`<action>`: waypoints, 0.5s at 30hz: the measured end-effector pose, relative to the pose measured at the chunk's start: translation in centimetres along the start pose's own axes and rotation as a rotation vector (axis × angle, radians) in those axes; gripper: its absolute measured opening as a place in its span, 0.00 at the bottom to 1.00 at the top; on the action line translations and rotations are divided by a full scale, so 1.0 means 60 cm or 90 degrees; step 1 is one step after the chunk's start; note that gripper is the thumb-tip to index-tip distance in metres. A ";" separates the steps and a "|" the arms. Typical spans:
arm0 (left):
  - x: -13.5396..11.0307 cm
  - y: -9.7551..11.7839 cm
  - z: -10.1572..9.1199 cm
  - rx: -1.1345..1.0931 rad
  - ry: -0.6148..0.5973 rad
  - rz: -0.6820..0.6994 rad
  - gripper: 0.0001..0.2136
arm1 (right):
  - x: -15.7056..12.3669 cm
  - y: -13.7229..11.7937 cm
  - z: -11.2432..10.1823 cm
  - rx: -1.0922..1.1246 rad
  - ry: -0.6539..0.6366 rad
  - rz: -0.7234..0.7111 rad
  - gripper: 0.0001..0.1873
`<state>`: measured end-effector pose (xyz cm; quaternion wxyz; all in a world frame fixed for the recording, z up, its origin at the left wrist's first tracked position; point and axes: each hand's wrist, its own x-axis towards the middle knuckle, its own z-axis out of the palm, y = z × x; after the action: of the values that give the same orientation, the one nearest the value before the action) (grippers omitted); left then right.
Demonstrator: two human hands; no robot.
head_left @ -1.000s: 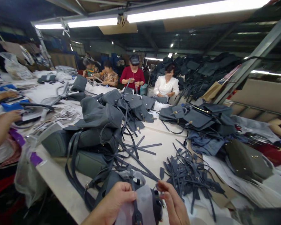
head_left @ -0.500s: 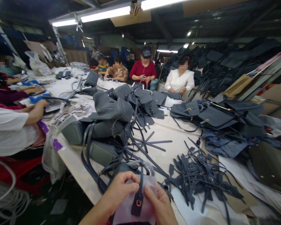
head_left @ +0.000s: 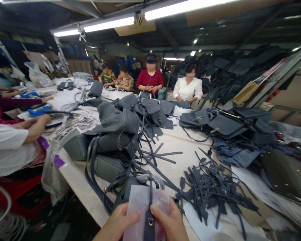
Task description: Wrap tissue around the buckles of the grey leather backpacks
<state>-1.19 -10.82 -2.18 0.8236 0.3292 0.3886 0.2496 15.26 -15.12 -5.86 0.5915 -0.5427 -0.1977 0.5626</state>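
Your left hand (head_left: 120, 222) and right hand (head_left: 169, 222) grip one translucent sheet (head_left: 140, 204) against one dark strap (head_left: 149, 211), seemingly leather (one metal ring (head_left: 150, 221) on it).

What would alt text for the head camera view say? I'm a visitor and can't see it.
The left hand and right hand hold a translucent white sheet behind a grey leather strap with a metal ring. Before them, a long white work table carries heaped grey leather handbags and loose straps, with co-workers beyond.
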 end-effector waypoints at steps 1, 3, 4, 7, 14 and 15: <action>0.006 -0.004 0.003 0.048 0.011 0.011 0.20 | 0.001 0.003 0.000 -0.019 0.009 -0.010 0.31; 0.020 -0.008 0.013 0.143 0.072 0.034 0.16 | 0.001 0.005 0.001 -0.048 0.021 -0.021 0.31; 0.027 -0.009 0.019 0.177 0.105 0.043 0.14 | 0.000 0.005 0.002 -0.053 0.021 -0.023 0.31; 0.038 -0.007 0.030 0.208 0.154 0.060 0.10 | -0.004 -0.005 -0.002 -0.024 -0.006 -0.017 0.32; 0.043 -0.021 0.008 0.117 0.152 0.047 0.12 | -0.021 -0.022 -0.054 0.111 -0.165 0.223 0.31; 0.046 -0.025 0.006 0.116 0.161 0.042 0.13 | -0.023 -0.017 -0.056 0.106 -0.172 0.207 0.30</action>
<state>0.93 -10.10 -4.44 0.7262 0.3811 0.4990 0.2800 18.12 -17.52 -5.59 0.5039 -0.4368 -0.1378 0.7323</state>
